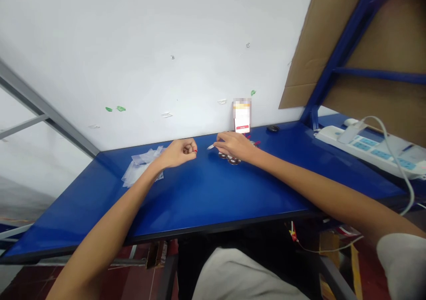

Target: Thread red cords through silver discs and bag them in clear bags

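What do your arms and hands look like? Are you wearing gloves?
No gloves! My left hand and right hand are bare, and so are my forearms. My right arm comes out of a short, pale grey sleeve. One finger on my left hand has a tiny red spot.

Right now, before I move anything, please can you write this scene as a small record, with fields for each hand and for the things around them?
Left hand: left hand closed, a small red item at its fingertips
Right hand: right hand spread low, a small white pointed piece at its fingertips; whether held, cannot tell
Near right hand: dark ring-shaped parts, red wires
Surface: blue table
Also on table: clear plastic bags, white power strip
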The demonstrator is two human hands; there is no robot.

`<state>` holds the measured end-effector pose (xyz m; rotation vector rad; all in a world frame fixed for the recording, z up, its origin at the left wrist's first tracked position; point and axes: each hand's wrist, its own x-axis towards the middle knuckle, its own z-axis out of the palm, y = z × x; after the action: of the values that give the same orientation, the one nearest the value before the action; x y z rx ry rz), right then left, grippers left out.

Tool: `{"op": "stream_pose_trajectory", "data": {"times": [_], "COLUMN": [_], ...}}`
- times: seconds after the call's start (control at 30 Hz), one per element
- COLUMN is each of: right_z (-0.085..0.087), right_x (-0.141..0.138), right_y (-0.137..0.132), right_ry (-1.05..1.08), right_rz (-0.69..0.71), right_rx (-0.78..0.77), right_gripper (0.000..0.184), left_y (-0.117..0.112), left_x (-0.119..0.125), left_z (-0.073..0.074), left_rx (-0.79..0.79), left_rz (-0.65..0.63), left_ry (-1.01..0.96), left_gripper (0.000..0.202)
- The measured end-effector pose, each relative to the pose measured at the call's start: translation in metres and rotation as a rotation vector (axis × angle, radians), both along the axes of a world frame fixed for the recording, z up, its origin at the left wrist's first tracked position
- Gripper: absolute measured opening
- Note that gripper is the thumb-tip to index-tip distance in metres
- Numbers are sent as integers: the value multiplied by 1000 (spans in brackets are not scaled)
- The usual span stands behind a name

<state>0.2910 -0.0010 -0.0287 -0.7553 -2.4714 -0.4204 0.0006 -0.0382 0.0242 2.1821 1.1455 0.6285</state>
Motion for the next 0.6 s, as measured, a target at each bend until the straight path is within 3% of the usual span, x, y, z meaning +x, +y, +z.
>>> {"op": "stream_pose_trajectory", "data": {"times": [0.13, 0.27, 0.47, 0.6], "right_z": [-1, -6, 1, -4], "right_x": [6, 7, 4, -3], "right_y": [-10, -15, -25, -26], "right_ry": [97, 139, 242, 512], "right_rz": [0, -37, -17, 56], "right_rx": [-78, -131, -326, -655], "right_gripper": [28, 28, 29, 26], "left_y": [1, 4, 10, 10], "left_x": [8, 12, 16, 18], "left_z": [-14, -26, -39, -43], "left_rx": [-166, -176, -177, -38], "left_rz": [-7, -12, -3, 11], "left_ry": [-317, -502, -458, -420], "left_gripper": [14, 23, 33, 32]}}
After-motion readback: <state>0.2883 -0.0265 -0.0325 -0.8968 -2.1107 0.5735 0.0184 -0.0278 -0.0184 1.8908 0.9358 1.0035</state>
